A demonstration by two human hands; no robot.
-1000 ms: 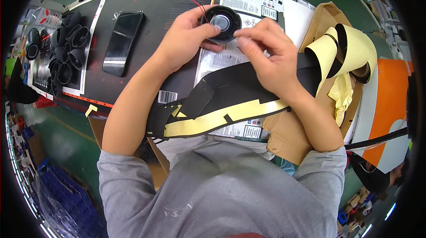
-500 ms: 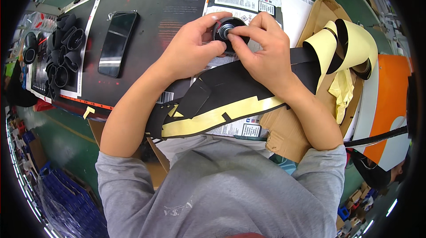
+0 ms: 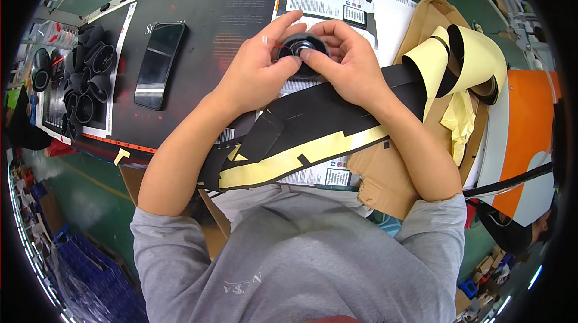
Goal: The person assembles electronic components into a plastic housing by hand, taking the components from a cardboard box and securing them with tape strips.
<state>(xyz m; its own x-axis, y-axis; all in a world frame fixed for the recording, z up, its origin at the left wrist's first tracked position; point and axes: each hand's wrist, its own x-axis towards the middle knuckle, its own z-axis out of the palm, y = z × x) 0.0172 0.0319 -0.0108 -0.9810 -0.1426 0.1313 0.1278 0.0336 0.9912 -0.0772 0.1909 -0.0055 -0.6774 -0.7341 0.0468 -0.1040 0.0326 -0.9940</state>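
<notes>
While I am holding the round black part (image 3: 300, 45) over the sheet-covered counter (image 3: 208, 73), the fingers of my left hand (image 3: 257, 67) are gripping its left side and my right hand (image 3: 355, 67) is gripping opposite, thumb near the centre, seemingly bracing it.

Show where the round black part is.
In the head view, above centre, the round black part is held between the left hand and right hand, beyond the black strip.
</notes>
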